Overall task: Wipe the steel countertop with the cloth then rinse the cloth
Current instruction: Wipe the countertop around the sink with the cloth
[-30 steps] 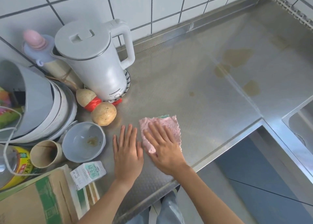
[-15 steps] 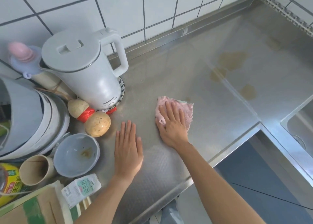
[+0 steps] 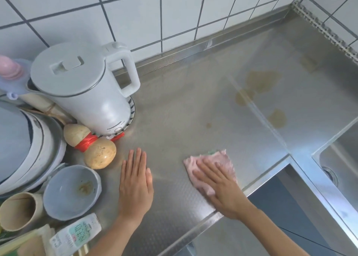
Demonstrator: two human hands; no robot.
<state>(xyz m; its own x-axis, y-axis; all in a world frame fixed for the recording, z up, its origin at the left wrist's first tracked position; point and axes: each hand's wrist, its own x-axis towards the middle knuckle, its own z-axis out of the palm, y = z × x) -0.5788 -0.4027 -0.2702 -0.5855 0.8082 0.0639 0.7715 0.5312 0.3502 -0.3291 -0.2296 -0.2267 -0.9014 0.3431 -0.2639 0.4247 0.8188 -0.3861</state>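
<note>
A pink cloth point(image 3: 222, 159) with a green edge lies flat on the steel countertop point(image 3: 184, 104) near its front edge. My right hand point(image 3: 220, 188) presses down on the cloth with straight fingers, covering its near half. My left hand point(image 3: 135, 182) rests flat on the bare steel to the left of the cloth, fingers straight and together. Yellowish stains point(image 3: 261, 81) mark the countertop farther back and to the right. The sink point(image 3: 342, 164) opens at the right edge.
A white electric kettle point(image 3: 85, 89) stands at the back left. Beside it are a gourd tied with red ribbon point(image 3: 93, 147), a stack of bowls point(image 3: 29, 149), a grey bowl point(image 3: 71, 190), a beige cup point(image 3: 17, 211) and a small milk bottle point(image 3: 75, 234). Tiled wall runs behind.
My right hand has slid the cloth from farther back toward the front edge and to the right. My left hand has stayed flat in place.
</note>
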